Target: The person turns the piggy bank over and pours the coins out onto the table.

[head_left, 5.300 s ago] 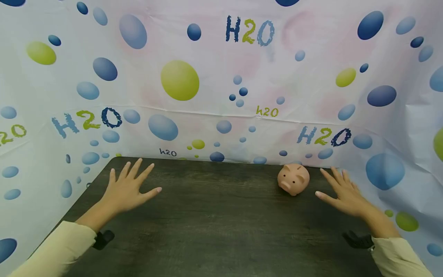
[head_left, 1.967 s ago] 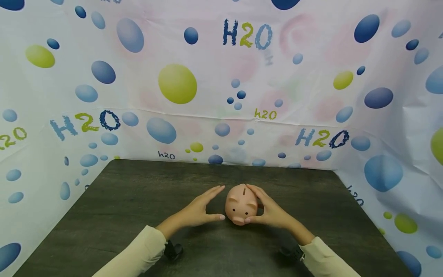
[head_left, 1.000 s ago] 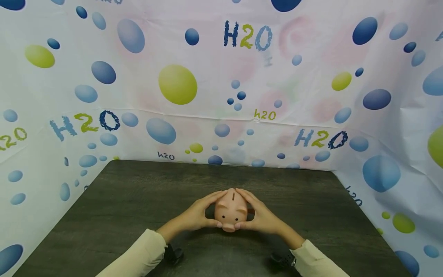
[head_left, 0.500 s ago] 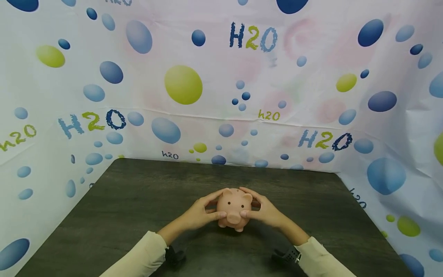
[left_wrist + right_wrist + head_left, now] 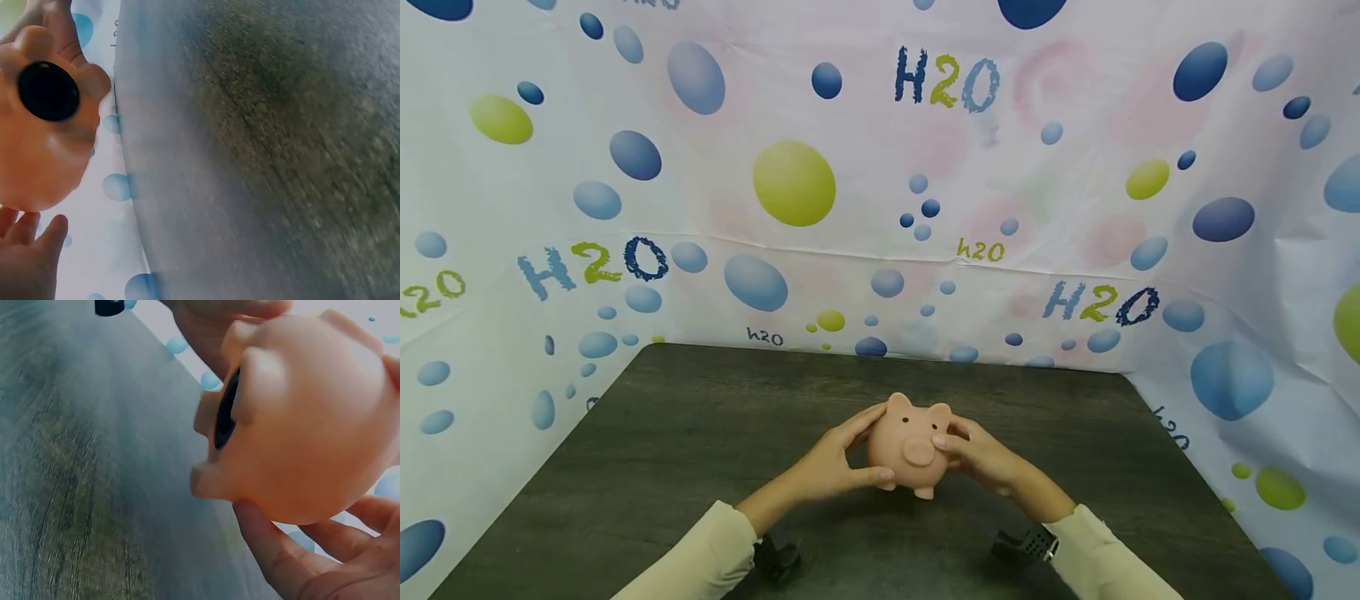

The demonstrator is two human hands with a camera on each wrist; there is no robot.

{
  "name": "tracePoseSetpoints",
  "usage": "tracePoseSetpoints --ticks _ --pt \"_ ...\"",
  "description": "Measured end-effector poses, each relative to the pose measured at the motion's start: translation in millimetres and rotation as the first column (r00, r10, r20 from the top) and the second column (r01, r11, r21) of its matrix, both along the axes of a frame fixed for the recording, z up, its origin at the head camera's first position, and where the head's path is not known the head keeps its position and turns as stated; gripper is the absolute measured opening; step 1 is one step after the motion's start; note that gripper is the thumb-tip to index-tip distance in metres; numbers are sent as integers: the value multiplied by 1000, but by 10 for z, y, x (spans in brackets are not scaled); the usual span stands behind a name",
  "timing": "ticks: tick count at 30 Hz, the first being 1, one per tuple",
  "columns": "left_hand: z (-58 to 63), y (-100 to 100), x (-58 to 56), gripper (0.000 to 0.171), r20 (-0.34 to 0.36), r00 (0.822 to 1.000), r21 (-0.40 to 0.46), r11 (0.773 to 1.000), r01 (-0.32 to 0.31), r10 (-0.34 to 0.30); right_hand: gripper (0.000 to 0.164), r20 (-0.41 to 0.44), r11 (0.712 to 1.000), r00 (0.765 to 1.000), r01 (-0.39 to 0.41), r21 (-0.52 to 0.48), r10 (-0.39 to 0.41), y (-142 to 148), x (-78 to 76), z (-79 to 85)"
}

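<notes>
A pink piggy bank (image 5: 901,450) is held above the dark table between both hands, its snout towards me and tilted slightly upward. My left hand (image 5: 831,468) grips its left side, thumb low by a foot and fingers up near the ear. On the other side, my right hand (image 5: 992,460) holds it with the thumb beside the snout; its other fingers are partly hidden behind. The underside shows in the left wrist view, where a round black plug (image 5: 48,91) sits among the short feet. In the right wrist view the piggy bank (image 5: 319,419) hangs over the tabletop.
A dark wood-grain table (image 5: 737,392) spreads under the hands. White sheeting (image 5: 1037,192) printed with blue and green dots and H2O lettering stands behind it and at both sides. Black wrist cameras sit under both cuffs.
The right hand brought the piggy bank from the far right to the middle, and the left hand joined it. Since then it has been raised and tipped back, its face turning up into view.
</notes>
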State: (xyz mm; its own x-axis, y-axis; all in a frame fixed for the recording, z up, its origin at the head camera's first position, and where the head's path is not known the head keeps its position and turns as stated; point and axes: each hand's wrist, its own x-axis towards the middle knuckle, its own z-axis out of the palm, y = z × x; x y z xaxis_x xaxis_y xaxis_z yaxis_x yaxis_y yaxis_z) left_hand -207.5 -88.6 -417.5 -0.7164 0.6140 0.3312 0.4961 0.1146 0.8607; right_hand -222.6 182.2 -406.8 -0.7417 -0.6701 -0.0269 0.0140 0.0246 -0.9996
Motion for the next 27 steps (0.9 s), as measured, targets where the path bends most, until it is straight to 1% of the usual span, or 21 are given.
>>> tracePoseSetpoints --ticks 1,4,7,9,14,17,18,20,22,25,27 --pt "9 -3 3 86 -7 1000 -5 1000 9 -9 49 15 1000 1000 -6 -1 6 4 0 13" --pt "25 -8 10 100 3 999 -16 999 50 -50 47 45 999 998 -34 -9 35 14 -6 45" --pt "21 -13 19 108 -12 997 -29 996 79 -79 52 63 998 997 -55 -5 55 23 -10 59" --pt "10 -12 25 111 -23 996 -38 996 82 -83 54 80 998 995 -63 -6 63 24 -8 65" --pt "-17 -9 38 106 -82 996 -41 998 39 -43 53 146 996 986 -83 -26 86 13 18 71" --pt "-27 -16 42 100 -112 994 -28 1000 -5 2 59 159 995 983 -84 -53 92 -13 40 86" --pt "-28 -19 41 99 -108 994 -20 1000 -17 15 62 161 995 983 -79 -64 88 -19 47 90" --pt "-27 -22 37 97 -69 997 3 999 -39 39 67 139 994 987 -70 -79 80 -29 60 94" --pt "-24 -26 36 93 -5 998 28 998 -64 64 70 104 994 992 -63 -85 72 -29 71 87" --pt "-13 -23 37 86 107 992 83 994 -76 67 72 50 993 995 -79 -92 83 -10 81 52" --pt "-8 -17 37 81 149 987 107 991 -83 67 72 25 991 995 -93 -97 95 3 84 28"
